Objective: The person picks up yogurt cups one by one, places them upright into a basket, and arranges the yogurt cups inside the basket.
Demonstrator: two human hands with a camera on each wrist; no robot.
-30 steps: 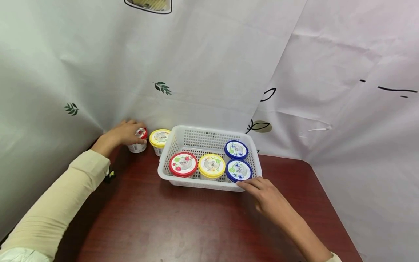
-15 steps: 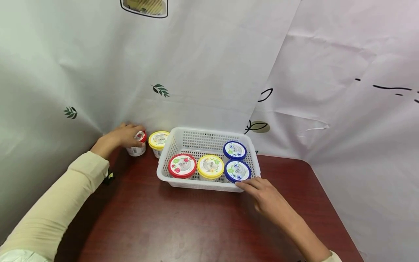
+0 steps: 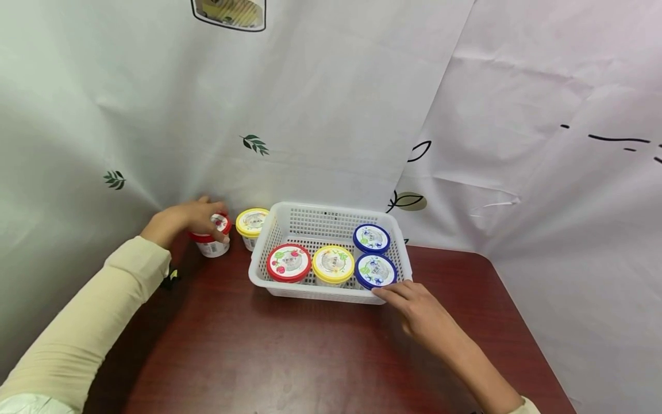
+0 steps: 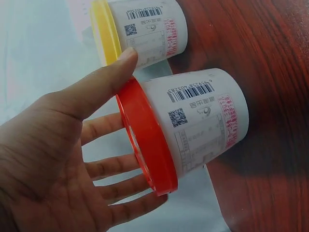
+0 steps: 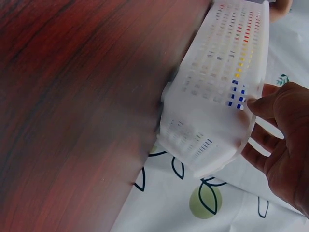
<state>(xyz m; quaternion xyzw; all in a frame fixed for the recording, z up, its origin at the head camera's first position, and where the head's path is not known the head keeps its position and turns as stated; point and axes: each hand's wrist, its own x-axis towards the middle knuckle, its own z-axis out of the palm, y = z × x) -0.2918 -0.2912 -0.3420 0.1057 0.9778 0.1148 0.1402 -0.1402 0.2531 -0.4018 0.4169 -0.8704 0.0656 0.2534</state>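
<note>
At the back left, my left hand (image 3: 193, 221) has its thumb and fingers spread around the lid of a red-lidded tub (image 3: 213, 248). In the left wrist view, the fingers reach behind the red lid (image 4: 157, 150), with the thumb along its edge. Beside it stands a yellow-lidded tub (image 3: 252, 223), outside the white basket (image 3: 320, 291). My right hand (image 3: 431, 316) grips the basket's front rim near the right corner; the right wrist view shows the thumb outside the basket wall (image 5: 212, 116) and fingers around the rim.
Inside the basket sit a red-lidded tub (image 3: 288, 263), a yellow-lidded tub (image 3: 333, 264) and two blue-lidded tubs (image 3: 371, 238) (image 3: 376, 271). White printed cloth (image 3: 331, 115) hangs behind the dark red table (image 3: 310, 351). A small dark and yellow item (image 3: 172, 278) lies near the left sleeve.
The red-lidded tub in my left hand has shifted slightly toward the near side and left, and more of its lid shows. My right hand keeps its hold on the basket rim.
</note>
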